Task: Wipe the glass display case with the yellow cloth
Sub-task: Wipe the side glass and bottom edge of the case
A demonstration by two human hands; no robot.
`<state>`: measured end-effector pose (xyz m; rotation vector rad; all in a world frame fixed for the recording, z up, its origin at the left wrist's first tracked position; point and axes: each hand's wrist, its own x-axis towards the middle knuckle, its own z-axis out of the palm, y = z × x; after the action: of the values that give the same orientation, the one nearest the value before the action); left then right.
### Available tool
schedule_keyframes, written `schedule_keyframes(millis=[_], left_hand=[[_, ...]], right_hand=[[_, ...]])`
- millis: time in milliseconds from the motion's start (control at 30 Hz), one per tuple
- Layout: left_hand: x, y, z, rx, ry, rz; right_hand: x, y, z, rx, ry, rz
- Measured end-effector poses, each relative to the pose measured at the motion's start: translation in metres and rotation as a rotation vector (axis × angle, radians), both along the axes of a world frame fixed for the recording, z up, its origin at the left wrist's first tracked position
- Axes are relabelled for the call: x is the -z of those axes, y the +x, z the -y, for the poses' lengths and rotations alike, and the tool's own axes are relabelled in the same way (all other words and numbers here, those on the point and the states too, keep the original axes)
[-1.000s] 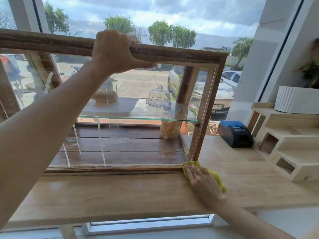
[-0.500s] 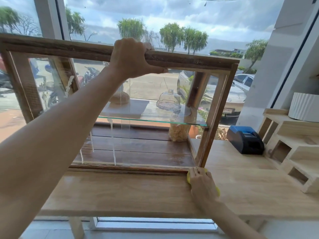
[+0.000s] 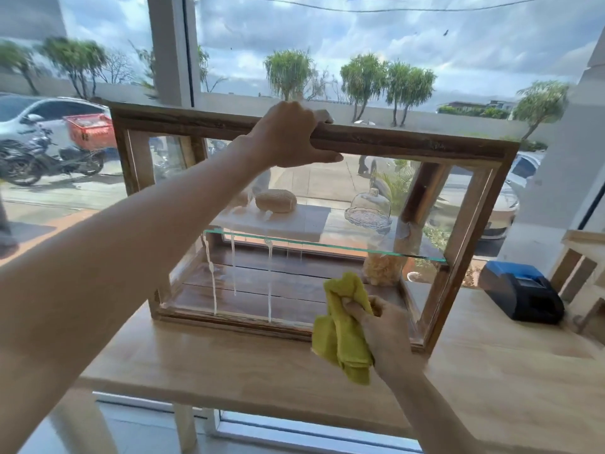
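On the pale wooden counter [image 3: 229, 365]: one glass display case [image 3: 484, 204], dark timber frame, tilted so its right end sits lower, set before a window. Left hand [image 3: 291, 136] clamped over the top rail, thumb under the front edge. Right hand [image 3: 383, 332] clenched around a bunched yellow cloth [image 3: 343, 339], raised in front of the case's lower right front corner. White streaks [image 3: 269, 280] run down the front pane. Glass shelf [image 3: 327, 245] carries a round loaf [image 3: 275, 200] and a glass dome [image 3: 369, 208]. Blue-topped black device [image 3: 520, 296] stands apart to the right; bare counter lies between and in front.
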<state>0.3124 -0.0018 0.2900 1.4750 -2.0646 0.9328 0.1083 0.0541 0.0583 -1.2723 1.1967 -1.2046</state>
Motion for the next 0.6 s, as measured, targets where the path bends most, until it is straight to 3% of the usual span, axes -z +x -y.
schedule_keyframes(millis=[167,267,600], left_hand=[[-0.002,0.048,-0.011,0.001,0.003,-0.001],[-0.004,0.076,-0.016,0.000,0.002,0.036],[-0.007,0.151,-0.018,0.063,-0.032,0.083]], right_hand=[[-0.016,0.057,-0.004,0.085,0.048,0.273],[-0.027,0.084,-0.011,0.215,-0.026,0.313],[-0.038,0.158,-0.012,0.672,-0.632,0.199]])
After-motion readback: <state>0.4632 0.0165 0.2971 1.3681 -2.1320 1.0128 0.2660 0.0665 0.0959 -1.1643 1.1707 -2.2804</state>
